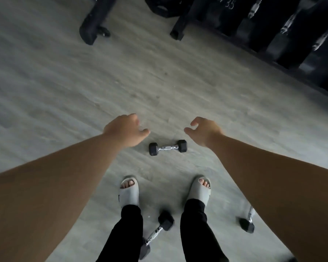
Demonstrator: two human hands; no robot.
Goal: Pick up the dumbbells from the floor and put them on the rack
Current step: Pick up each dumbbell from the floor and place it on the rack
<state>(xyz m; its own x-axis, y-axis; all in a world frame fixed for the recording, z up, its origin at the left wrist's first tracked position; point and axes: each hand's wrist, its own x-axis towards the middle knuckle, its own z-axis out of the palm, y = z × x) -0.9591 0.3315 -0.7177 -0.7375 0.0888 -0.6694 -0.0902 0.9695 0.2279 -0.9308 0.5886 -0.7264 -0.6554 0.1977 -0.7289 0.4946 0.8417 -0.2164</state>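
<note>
On the floor (64, 91), dumbbell (168, 147) lies crosswise.

dumbbell (167, 147) matt black rubber-look heads, shiny knurled chrome handle, floor (64, 82) matt grey wood-grain, slides (129, 192) matt grey foam-look

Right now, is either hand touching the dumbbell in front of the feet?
Apart. Head view shows bare floor between the dumbbell and both the left hand and the right hand, both open and empty.

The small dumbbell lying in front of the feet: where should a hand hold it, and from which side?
Grip the dumbbell by its chrome handle, coming from above. It lies flat on the floor, handle exposed between the hex heads. The right hand hovers nearest, open.
</note>
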